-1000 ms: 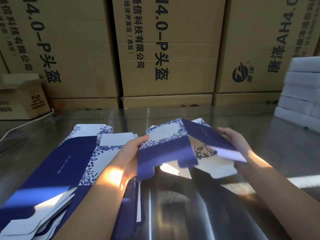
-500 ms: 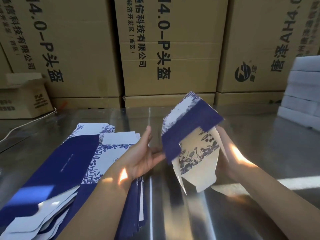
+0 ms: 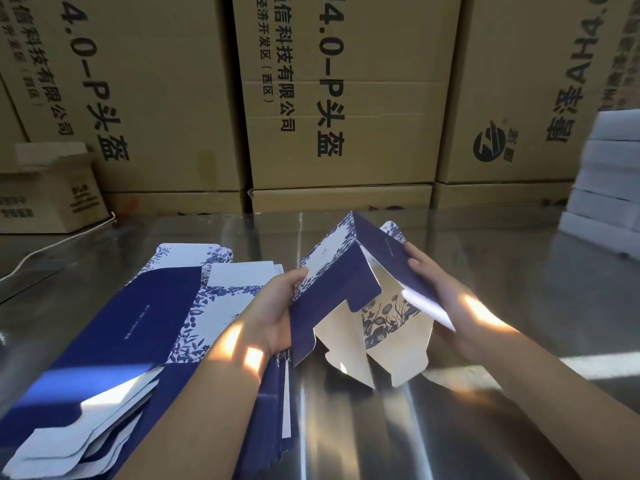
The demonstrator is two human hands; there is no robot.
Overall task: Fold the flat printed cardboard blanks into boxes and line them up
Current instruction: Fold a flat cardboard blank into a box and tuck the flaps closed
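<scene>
Both hands clamped on half-opened box [image 3: 343,289]: left hand [image 3: 277,306] steadies side panel, right hand [image 3: 436,292] spreads opposite wall so bottom flaps hang free over desk [image 3: 485,258]

Far wall, sideways print:
- Middle carton [image 3: 346,98]: "4.0-P头盔", "信科技有限公司", "经济开发区(西区)".
- Left carton [image 3: 138,81]: "4.0-P头盔", "公司".
- Right carton [image 3: 519,81]: "AHA", plus a round logo.
- Small far-left box [image 3: 52,199]: print too blurred to read.
</scene>
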